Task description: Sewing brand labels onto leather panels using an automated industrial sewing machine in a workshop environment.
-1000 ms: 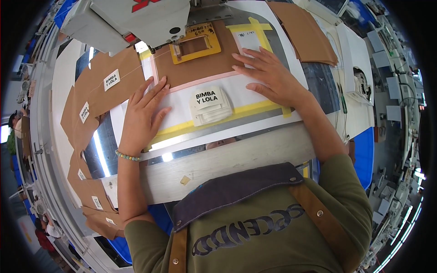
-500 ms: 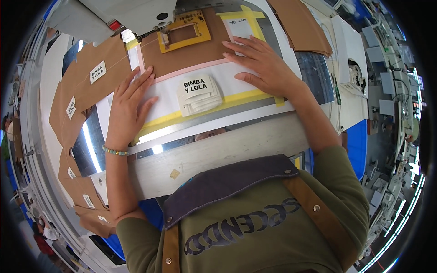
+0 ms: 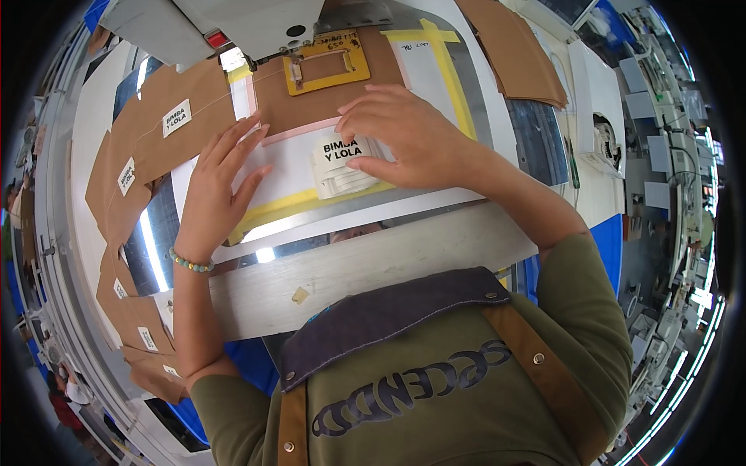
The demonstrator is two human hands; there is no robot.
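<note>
My left hand (image 3: 221, 182) rests with spread fingers at the left side of a white template sheet (image 3: 268, 190) edged in pink and yellow tape. Its fingertips touch near the corner of a brown fabric piece (image 3: 281, 107). Over a small stack of white printed labels (image 3: 332, 177) hovers my right hand (image 3: 412, 144), thumb and fingers apart; it covers part of the stack, and whether it touches the top label I cannot tell. On the brown piece, below the sewing machine head (image 3: 233, 27), lies a yellow frame (image 3: 330, 87) with a rectangular opening.
Brown pieces with sewn-on labels (image 3: 155, 101) trail down the left side of the table. More brown pieces (image 3: 513, 54) are stacked at the far right, near a white box-shaped unit (image 3: 594, 101). A pale metal bar (image 3: 373, 256) runs along the front edge.
My right hand has moved left from the template's right side to above the label stack. My left hand stays in place on the template. The view has shifted slightly.
</note>
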